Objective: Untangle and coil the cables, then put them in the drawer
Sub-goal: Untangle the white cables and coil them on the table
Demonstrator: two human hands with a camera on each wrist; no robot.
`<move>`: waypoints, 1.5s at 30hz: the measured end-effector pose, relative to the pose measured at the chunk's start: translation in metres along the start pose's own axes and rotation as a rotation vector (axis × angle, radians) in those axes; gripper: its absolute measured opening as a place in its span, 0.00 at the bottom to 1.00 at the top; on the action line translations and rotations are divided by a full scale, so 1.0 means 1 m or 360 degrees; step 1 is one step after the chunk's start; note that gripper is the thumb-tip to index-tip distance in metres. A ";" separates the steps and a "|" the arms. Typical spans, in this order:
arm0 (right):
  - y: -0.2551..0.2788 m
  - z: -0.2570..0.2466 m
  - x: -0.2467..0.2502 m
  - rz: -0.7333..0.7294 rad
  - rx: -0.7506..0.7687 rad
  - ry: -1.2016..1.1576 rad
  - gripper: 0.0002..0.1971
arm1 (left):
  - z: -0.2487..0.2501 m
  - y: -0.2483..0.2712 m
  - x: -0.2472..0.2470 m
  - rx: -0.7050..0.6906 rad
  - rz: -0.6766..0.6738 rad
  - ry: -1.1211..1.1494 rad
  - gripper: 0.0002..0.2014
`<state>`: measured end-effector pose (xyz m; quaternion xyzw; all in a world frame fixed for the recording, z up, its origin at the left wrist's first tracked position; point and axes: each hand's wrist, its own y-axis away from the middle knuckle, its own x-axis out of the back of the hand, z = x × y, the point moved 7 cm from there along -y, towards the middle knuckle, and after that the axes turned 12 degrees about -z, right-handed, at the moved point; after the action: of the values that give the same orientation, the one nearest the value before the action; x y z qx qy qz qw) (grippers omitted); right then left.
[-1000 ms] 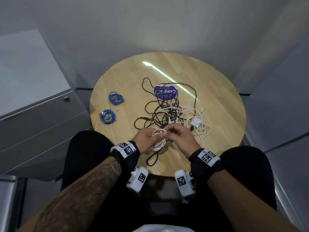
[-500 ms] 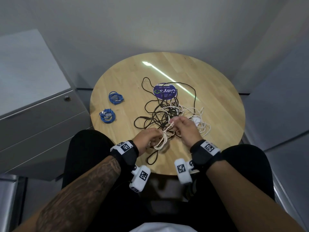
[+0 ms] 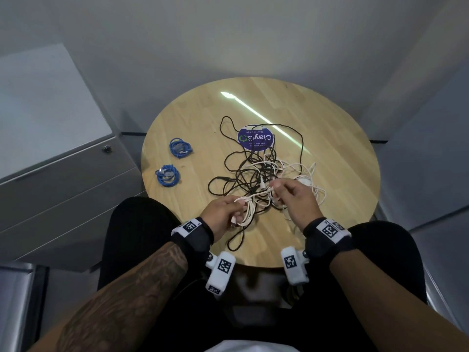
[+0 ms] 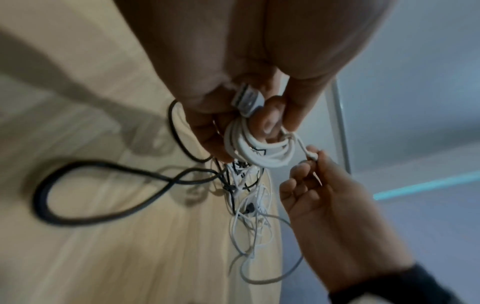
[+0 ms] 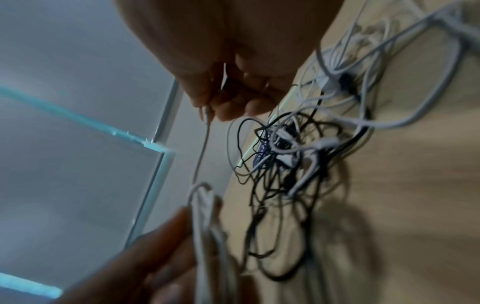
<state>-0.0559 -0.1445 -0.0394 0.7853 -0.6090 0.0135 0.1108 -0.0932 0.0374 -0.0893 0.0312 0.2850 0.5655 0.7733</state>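
A tangle of black and white cables lies mid-table on the round wooden table. My left hand grips a small coil of white cable, its loops wound round the fingers and a USB plug held against the palm. My right hand pinches the free end of that same white cable just right of the coil, over the tangle's near edge. A short taut stretch of cable joins the two hands.
Two coiled blue cables lie at the table's left side. A purple round sticker sits under the tangle's far end. A grey drawer cabinet with a lock stands to the left, drawers closed.
My right hand has moved right and away from the left hand, drawing the white cable's end out taut. The left hand stays put with the coil.
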 end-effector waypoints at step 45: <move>0.018 0.017 -0.054 -0.0610 -0.0222 -0.0123 0.13 | 0.028 0.006 0.010 -0.0132 0.0311 -0.0834 0.05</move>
<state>-0.0893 -0.1005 -0.0620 0.8771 -0.4518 -0.0801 0.1421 -0.0830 0.0559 -0.0679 0.1721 0.0476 0.6212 0.7630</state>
